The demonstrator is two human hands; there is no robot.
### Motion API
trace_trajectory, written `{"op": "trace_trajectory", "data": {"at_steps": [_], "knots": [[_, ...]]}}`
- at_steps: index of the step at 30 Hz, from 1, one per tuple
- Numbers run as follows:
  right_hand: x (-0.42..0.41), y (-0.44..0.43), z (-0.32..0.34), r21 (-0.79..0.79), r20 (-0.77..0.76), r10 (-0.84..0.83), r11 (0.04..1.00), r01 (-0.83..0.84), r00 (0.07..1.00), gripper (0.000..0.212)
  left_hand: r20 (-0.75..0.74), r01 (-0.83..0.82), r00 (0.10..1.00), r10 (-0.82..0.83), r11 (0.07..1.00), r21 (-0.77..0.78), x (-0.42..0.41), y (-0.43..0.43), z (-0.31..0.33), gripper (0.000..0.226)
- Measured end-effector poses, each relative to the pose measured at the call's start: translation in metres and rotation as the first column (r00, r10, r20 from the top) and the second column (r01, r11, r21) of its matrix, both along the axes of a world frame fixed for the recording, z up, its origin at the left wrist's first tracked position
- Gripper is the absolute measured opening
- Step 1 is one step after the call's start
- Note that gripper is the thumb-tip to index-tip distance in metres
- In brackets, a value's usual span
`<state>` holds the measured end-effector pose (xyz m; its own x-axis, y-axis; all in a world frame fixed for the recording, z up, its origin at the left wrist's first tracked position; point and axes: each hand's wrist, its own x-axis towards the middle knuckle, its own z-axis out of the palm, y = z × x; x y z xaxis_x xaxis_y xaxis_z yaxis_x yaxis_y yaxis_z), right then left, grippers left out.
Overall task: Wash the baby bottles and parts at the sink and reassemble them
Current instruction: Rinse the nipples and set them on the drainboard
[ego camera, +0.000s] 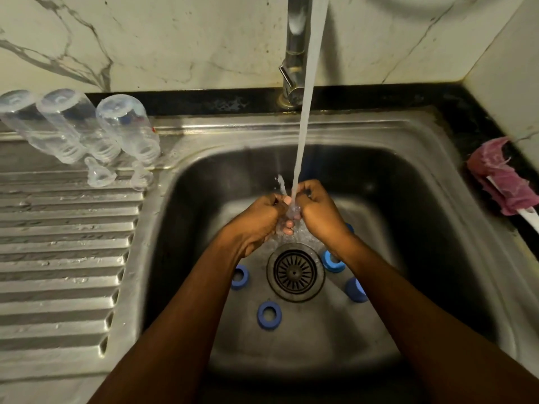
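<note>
Left hand (259, 218) and right hand (319, 212) both pinch one small clear bottle part (293, 212) held between them. Part sits directly under the tap stream (304, 126), above the drain (295, 272)

At frame centre the left hand (259, 220) and right hand (318, 211), pinching a clear part (294, 212) under the water stream (306, 112), block the sink (408, 176) — forearms cross its lower half. Blue rings (269, 314) dot the floor around the drain (295, 272). Upper left, 3 bottles (128, 126) and 2 nipples (97, 174) crowd the drainboard (58, 272); its ribbed lower left lies open. A brush (501, 176) occupies the right rim.
</note>
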<state>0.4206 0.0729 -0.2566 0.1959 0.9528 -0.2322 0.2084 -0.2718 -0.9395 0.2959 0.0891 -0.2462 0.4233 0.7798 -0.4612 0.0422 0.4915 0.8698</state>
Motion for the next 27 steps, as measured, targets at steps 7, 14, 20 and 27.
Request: {"op": "trace_trajectory", "data": {"at_steps": [7, 14, 20, 27], "knots": [[0.004, -0.001, -0.006, -0.051, 0.145, -0.070, 0.996, 0.078, 0.987, 0.021, -0.075, -0.046, 0.996, 0.051, 0.997, 0.069, 0.003, 0.003, -0.007, 0.033], [0.005, -0.003, -0.009, 0.026, 0.288, -0.006, 1.000, -0.002, 0.958, 0.011, -0.193, -0.129, 0.974, 0.120, 0.991, -0.033, 0.008, 0.001, -0.003, 0.028], [0.001, 0.000, -0.010, -0.048, 0.138, 0.093, 0.995, -0.087, 0.986, 0.011, -0.379, -0.164, 0.910, 0.170, 0.985, 0.047, 0.016, 0.005, -0.011, 0.025], [0.003, -0.004, -0.008, -0.038, 0.130, 0.134, 0.991, -0.130, 0.982, 0.021, -0.252, -0.328, 0.914, 0.318, 0.945, -0.001, 0.023, 0.001, -0.023, 0.041]]}}
